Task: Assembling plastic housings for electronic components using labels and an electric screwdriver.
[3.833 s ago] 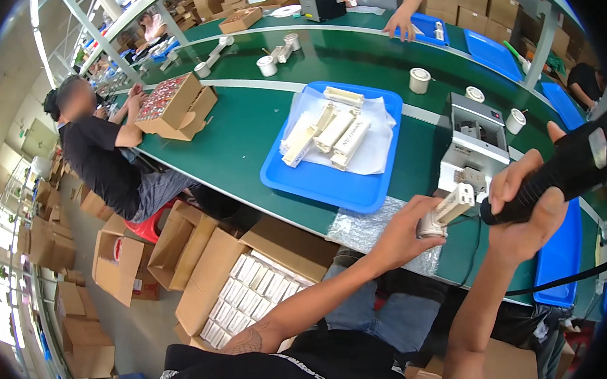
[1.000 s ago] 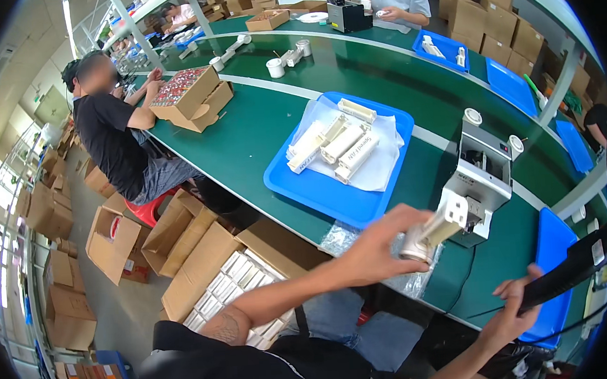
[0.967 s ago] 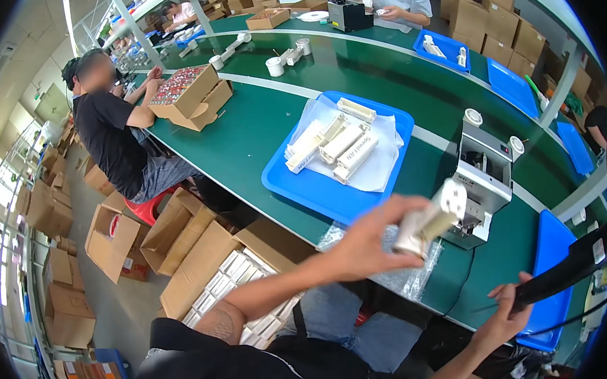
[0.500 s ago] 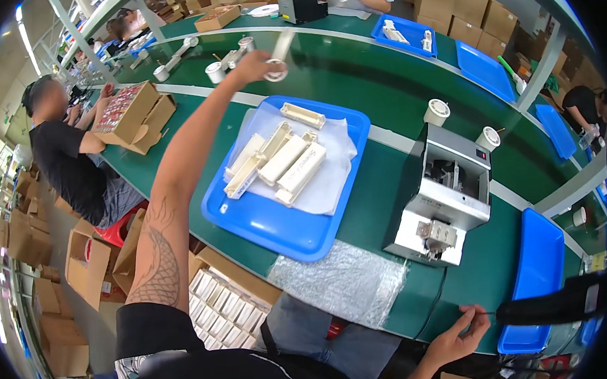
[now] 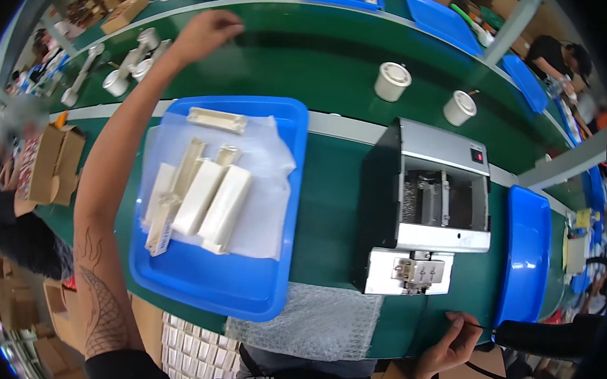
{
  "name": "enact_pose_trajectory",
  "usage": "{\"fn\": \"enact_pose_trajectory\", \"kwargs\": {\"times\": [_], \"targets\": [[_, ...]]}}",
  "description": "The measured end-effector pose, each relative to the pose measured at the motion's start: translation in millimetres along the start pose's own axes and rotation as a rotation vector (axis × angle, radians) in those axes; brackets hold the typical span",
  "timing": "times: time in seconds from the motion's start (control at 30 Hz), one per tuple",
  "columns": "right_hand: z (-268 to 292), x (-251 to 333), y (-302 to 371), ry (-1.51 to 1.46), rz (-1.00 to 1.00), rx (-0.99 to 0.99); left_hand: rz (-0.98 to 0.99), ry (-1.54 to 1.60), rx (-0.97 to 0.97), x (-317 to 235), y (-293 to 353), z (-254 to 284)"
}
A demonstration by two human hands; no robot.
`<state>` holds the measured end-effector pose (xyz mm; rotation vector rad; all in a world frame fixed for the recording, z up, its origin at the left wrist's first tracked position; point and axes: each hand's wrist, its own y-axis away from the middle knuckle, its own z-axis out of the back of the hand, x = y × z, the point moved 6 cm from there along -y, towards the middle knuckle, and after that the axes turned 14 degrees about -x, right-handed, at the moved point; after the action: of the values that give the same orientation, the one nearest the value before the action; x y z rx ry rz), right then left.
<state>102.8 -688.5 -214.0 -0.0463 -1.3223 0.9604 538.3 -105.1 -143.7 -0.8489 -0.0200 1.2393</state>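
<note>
My left hand (image 5: pixel 206 36) is stretched out over the green belt beyond the blue tray (image 5: pixel 292 211). Its fingers are loosely bent, slightly apart, and nothing shows in them. White parts with round ends (image 5: pixel 141 65) lie on the belt to its left. In the tray, several cream-white oblong plastic housings (image 5: pixel 202 195) rest on a white sheet (image 5: pixel 264 182). My right hand (image 5: pixel 449 345) is low by the table's near edge, fingers closed; a thin dark line runs from them toward a black bar-shaped object (image 5: pixel 550 338). What they pinch is hard to make out.
A grey-black machine (image 5: pixel 438 148) with a red display stands right of the tray. Two white round parts (image 5: pixel 392 81) sit behind it. Another blue tray (image 5: pixel 526 258) is at its right. Bubble wrap (image 5: pixel 306 323) lies in front. A person (image 5: pixel 10 217) sits at left beside a cardboard box (image 5: pixel 52 165).
My left hand has let go of the white part with a round end and is now bare over the belt. The view has shifted; my right hand stays by the near edge.
</note>
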Motion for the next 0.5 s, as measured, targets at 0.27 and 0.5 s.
{"fn": "enact_pose_trajectory", "kwargs": {"times": [0.27,0.5], "targets": [[-1.7,6.4,1.4,-0.047,-0.018,0.011,0.113,0.234,0.579,-205.6,-10.0,-188.9],[-0.9,4.8,-2.8,-0.031,0.043,0.034,0.193,0.504,0.488,-233.3,16.0,-117.7]]}}
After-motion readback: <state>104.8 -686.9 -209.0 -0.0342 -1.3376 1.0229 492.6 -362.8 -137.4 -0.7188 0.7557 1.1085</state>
